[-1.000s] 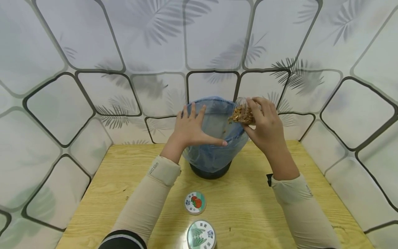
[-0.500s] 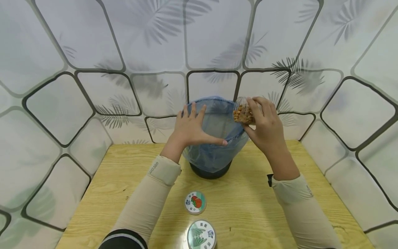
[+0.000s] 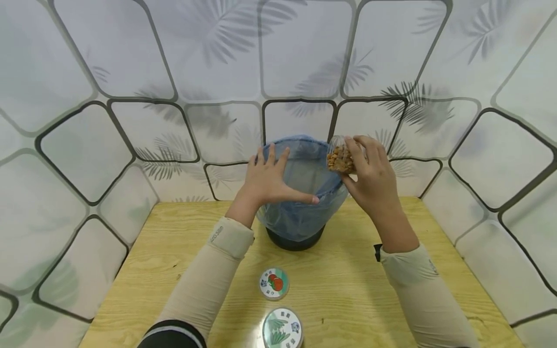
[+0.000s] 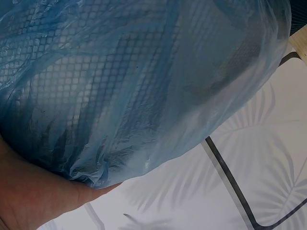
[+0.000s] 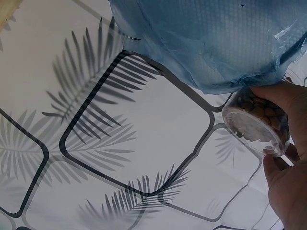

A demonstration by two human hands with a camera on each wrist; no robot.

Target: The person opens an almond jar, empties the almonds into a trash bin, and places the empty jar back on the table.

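In the head view, a waste bin lined with a translucent blue bag stands at the back of the table. Fingers spread and thumb stretched along the near rim, my left hand lies against the bin's left side. The left wrist view shows that hand touching the blue bag. My right hand grips a clear plastic jar, tipped on its side over the bin's right rim. Small brown pieces, perhaps nuts, fill its lower side. In the right wrist view the jar's base faces the camera.
A round lid with a tomato picture lies on the wooden table. Nearer the front edge is a round container with a green plant picture on its top. Leaf-patterned walls enclose the table at the back and sides.
A second ago brown pieces were tumbling from the jar's mouth into the bin. Now they rest inside the jar, none seen falling. Both hands keep nearly the same places.
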